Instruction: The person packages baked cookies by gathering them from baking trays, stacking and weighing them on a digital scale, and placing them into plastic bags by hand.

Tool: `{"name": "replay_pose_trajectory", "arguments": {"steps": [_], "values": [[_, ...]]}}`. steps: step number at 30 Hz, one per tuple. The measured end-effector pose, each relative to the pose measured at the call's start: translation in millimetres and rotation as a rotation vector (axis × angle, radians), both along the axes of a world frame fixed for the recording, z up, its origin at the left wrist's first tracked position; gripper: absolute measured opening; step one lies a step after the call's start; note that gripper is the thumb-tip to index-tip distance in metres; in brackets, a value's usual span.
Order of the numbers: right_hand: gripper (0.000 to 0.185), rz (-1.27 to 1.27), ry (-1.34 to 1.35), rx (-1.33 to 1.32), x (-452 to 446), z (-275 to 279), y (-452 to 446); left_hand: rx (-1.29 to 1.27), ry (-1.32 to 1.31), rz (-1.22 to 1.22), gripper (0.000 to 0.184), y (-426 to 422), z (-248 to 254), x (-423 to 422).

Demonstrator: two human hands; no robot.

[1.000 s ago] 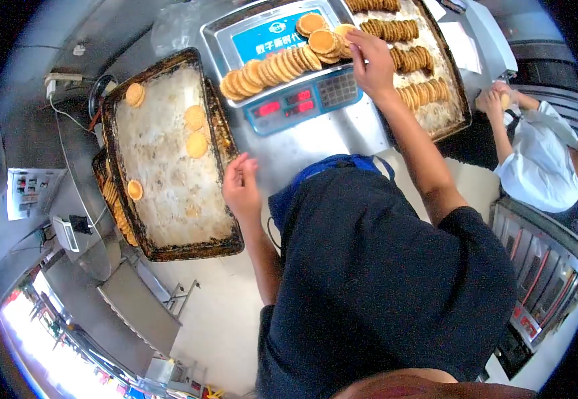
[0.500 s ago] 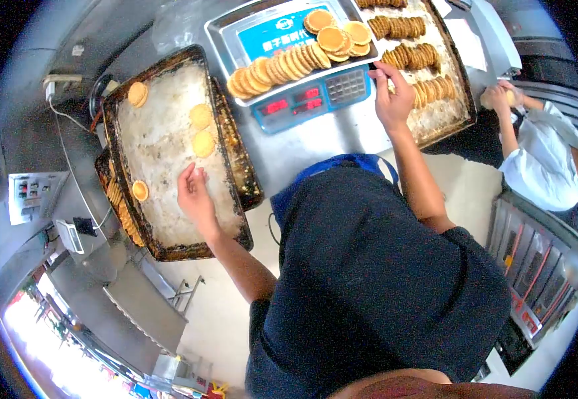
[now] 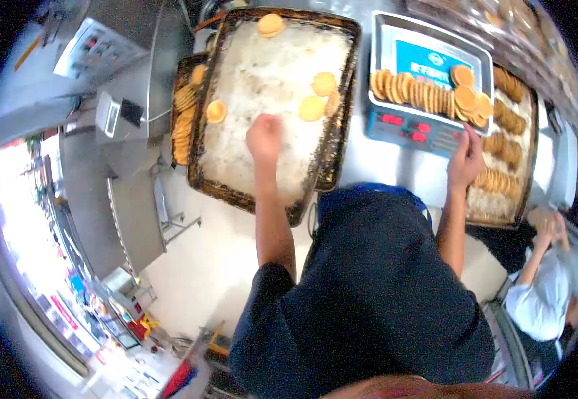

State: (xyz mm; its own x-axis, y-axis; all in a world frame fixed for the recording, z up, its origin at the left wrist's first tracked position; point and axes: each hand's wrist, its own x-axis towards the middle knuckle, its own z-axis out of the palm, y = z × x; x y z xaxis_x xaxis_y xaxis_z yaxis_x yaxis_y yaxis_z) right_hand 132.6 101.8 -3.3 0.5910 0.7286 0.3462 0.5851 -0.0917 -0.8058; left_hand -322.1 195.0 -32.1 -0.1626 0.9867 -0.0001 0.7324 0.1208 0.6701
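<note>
My left hand (image 3: 264,138) is over the dark-rimmed baking tray (image 3: 242,86), its fingers smeared by motion; whether it holds anything I cannot tell. Round golden cookies lie around it: one pale pair (image 3: 312,108) to its right and one small cup-shaped tart shell (image 3: 216,112) to its left. My right hand (image 3: 465,163) has its fingers closed at the near rim of a shallow metal tray (image 3: 385,40). That tray sits on a blue digital scale (image 3: 405,133) with red figures. In it stand a row of round cookies (image 3: 415,92) and a looser pile (image 3: 467,100).
Right of the scale, another baking tray (image 3: 492,207) carries several cookie rows. Packed cookies in clear wrap (image 3: 482,23) fill the far right. Under the left tray is a further tray of cookies (image 3: 184,126). A co-worker in a white top (image 3: 538,292) works at lower right.
The view has swung, shifting the trays and scale to the right in frame. My left hand has moved up over the baking tray, toward the middle. My right hand stays at the metal tray's rim.
</note>
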Motion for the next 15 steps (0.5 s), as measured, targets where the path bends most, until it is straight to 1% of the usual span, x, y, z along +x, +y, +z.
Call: {"name": "replay_pose_trajectory", "arguments": {"steps": [1,2,4,6,7,9,10,11,12,14,15], "values": [[0.023,0.0,-0.009,0.002,-3.8,3.4,2.5,0.145,0.106,0.022,0.015,9.6,-8.3,-15.0],[0.024,0.023,-0.033,0.024,-9.3,7.9,5.1,0.176,0.133,0.13,0.012,25.0,-25.7,-36.9],[0.024,0.063,-0.037,0.007,-15.8,8.9,9.9,0.38,0.479,0.3,0.014,44.7,-46.1,-74.6],[0.023,0.083,-0.039,-0.034,-17.7,10.5,7.9,0.155,0.572,0.276,0.02,56.4,-17.8,-83.0],[0.022,0.087,-0.11,-0.05,-19.7,14.1,8.5,0.281,0.611,0.191,0.023,62.0,-15.9,-88.0],[0.021,0.086,-0.115,-0.022,-23.3,10.8,10.0,0.164,0.325,0.065,0.026,75.7,-10.5,-83.4],[0.021,0.094,-0.105,-0.014,-26.5,11.7,11.4,0.159,0.318,0.053,0.026,72.8,3.8,-61.5],[0.02,0.106,-0.091,-0.005,-30.2,12.4,12.3,0.014,0.048,-0.029,0.031,65.6,25.1,-23.4],[0.02,0.112,-0.075,-0.024,-32.7,13.1,12.7,-0.129,-0.222,-0.105,0.037,58.8,34.7,10.8],[0.021,0.128,-0.088,-0.018,-34.0,8.2,11.3,-0.298,-0.268,-0.277,0.048,46.5,20.5,56.5],[0.022,0.145,-0.102,-0.01,-32.7,7.0,10.8,-0.24,-0.14,-0.386,0.052,42.9,31.6,81.4]]}}
